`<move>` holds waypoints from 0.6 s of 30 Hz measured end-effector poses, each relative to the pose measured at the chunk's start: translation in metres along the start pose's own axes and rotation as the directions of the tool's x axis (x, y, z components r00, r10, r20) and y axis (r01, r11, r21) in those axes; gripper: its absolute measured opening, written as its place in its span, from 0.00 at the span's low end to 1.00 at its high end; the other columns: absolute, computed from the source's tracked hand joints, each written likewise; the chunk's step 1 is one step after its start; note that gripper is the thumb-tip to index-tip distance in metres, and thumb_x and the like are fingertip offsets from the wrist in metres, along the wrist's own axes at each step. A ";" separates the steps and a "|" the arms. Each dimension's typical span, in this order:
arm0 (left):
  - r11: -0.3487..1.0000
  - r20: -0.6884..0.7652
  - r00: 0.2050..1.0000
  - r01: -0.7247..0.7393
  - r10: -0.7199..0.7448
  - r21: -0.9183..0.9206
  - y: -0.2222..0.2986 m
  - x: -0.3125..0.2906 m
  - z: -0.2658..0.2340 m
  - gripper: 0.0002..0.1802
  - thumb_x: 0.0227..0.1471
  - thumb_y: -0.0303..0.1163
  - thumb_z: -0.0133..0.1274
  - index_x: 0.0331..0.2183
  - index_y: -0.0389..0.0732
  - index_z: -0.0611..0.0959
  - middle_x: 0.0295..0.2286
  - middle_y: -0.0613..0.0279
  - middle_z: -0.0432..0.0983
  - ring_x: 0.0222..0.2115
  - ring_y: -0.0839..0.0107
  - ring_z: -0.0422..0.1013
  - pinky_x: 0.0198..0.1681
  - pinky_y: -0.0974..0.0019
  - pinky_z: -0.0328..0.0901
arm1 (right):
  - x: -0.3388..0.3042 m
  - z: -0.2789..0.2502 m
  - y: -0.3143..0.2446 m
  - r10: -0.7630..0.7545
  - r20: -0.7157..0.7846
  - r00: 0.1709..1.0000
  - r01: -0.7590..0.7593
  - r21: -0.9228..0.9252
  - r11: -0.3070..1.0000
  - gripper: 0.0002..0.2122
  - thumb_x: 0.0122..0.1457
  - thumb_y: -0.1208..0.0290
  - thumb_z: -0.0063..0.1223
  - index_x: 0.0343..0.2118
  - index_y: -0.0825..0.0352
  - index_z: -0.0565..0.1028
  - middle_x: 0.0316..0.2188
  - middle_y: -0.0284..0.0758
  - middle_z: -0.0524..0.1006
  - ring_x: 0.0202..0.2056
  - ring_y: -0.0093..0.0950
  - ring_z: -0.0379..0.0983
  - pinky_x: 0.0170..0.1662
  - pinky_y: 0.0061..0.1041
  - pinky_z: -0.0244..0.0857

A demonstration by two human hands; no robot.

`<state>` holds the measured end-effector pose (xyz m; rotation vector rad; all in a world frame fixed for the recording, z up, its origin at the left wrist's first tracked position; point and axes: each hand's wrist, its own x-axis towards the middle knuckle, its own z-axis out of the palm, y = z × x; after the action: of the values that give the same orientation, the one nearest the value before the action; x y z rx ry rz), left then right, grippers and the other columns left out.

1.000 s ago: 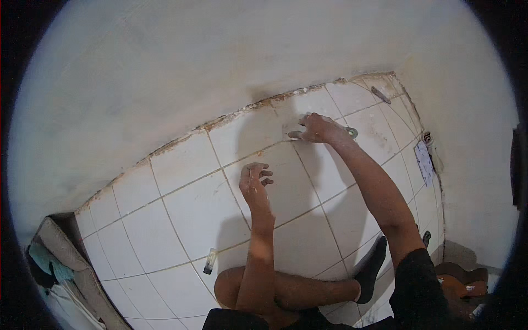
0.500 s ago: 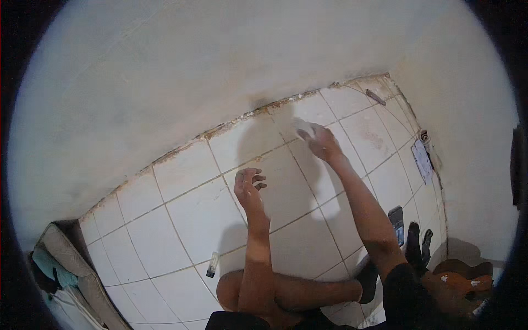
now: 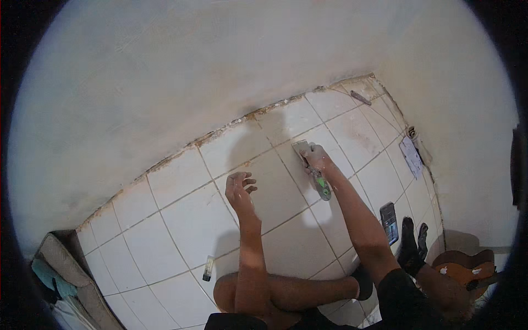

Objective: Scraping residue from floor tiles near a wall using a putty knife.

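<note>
In my right hand (image 3: pixel 318 158) is a putty knife (image 3: pixel 322 187) with a green and grey handle, held above the floor tiles. Its flat blade sticks out past my fingers toward the wall, and the handle end points back along my forearm. My left hand (image 3: pixel 240 190) hovers over the tiles to the left, fingers loosely curled and apart, with nothing in it. Beyond both hands, the base of the wall (image 3: pixel 242 119) has a rough, crumbling brown edge where it meets the white tiled floor (image 3: pixel 190 220).
A lighter (image 3: pixel 208 268) lies near my bent knee. On the right are a phone (image 3: pixel 389 224), a white sheet (image 3: pixel 410 157) by the side wall and a small brown guitar-like object (image 3: pixel 463 267). A thin dark tool (image 3: pixel 361 98) lies near the far corner. A grey cushioned piece (image 3: pixel 65 256) stands far left.
My right hand has drawn back from the wall and turned, so the putty knife's green handle now shows. My left hand keeps its loose curl. The whole view has shifted slightly.
</note>
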<state>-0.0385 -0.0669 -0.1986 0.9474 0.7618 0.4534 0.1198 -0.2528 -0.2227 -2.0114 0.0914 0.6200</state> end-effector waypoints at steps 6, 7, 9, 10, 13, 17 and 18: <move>1.000 -0.005 1.000 0.000 0.000 -0.021 0.001 -0.002 0.002 0.10 0.49 0.37 0.47 0.31 0.41 0.74 0.29 0.59 0.73 0.27 0.68 0.70 0.29 0.67 0.63 | -0.001 0.001 -0.015 -0.058 0.041 0.997 0.056 0.066 0.996 0.09 0.52 0.67 0.46 0.28 0.69 0.67 0.16 0.33 0.66 0.15 0.24 0.65 0.15 0.23 0.60; 1.000 0.011 1.000 0.000 0.000 -0.025 0.001 -0.002 0.002 0.10 0.49 0.37 0.47 0.31 0.41 0.74 0.29 0.59 0.73 0.27 0.68 0.70 0.29 0.67 0.63 | -0.003 -0.001 -0.018 -0.104 0.033 0.994 0.100 0.090 0.991 0.09 0.52 0.67 0.46 0.28 0.69 0.67 0.16 0.33 0.66 0.15 0.24 0.65 0.15 0.23 0.60; 1.000 0.004 1.000 0.000 0.000 -0.007 0.002 -0.001 0.002 0.10 0.49 0.37 0.46 0.31 0.41 0.74 0.29 0.59 0.73 0.27 0.68 0.71 0.29 0.66 0.63 | -0.007 -0.004 -0.024 -0.098 0.167 0.981 0.074 0.144 0.987 0.10 0.51 0.67 0.46 0.29 0.71 0.66 0.17 0.34 0.67 0.16 0.25 0.65 0.17 0.24 0.62; 1.000 0.029 0.999 -0.013 0.014 -0.023 0.002 -0.001 0.002 0.10 0.49 0.37 0.46 0.31 0.41 0.74 0.29 0.59 0.73 0.27 0.68 0.71 0.29 0.66 0.63 | -0.009 -0.004 -0.027 -0.079 0.155 0.985 0.059 0.127 0.990 0.10 0.51 0.67 0.46 0.29 0.71 0.66 0.17 0.34 0.67 0.16 0.25 0.65 0.17 0.24 0.62; 1.000 0.020 1.000 0.003 -0.003 -0.015 0.002 0.000 0.002 0.11 0.49 0.37 0.46 0.31 0.41 0.74 0.29 0.58 0.73 0.27 0.68 0.71 0.29 0.66 0.63 | -0.014 -0.004 -0.036 -0.172 0.116 0.978 0.151 0.167 0.974 0.11 0.50 0.67 0.45 0.28 0.72 0.66 0.18 0.35 0.68 0.15 0.25 0.65 0.18 0.24 0.62; 0.999 -0.003 1.000 0.022 -0.022 -0.040 0.003 0.000 0.002 0.10 0.49 0.36 0.47 0.31 0.40 0.74 0.29 0.58 0.73 0.27 0.68 0.70 0.29 0.66 0.63 | -0.012 -0.002 -0.048 -0.175 0.008 0.985 0.172 -0.222 0.960 0.09 0.50 0.69 0.44 0.23 0.72 0.67 0.16 0.36 0.68 0.15 0.25 0.66 0.16 0.24 0.62; 0.999 -0.023 0.999 0.028 -0.029 -0.045 0.004 0.000 0.002 0.10 0.49 0.36 0.48 0.30 0.40 0.74 0.29 0.58 0.73 0.27 0.68 0.70 0.30 0.66 0.62 | -0.012 -0.001 -0.050 -0.217 0.042 0.975 0.219 -0.293 0.930 0.09 0.50 0.69 0.44 0.23 0.72 0.68 0.16 0.36 0.68 0.15 0.25 0.66 0.16 0.24 0.62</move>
<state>-0.0375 -0.0659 -0.1946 0.8901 0.7828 0.4551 0.1257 -0.2305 -0.1770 -2.2679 -0.2427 0.5224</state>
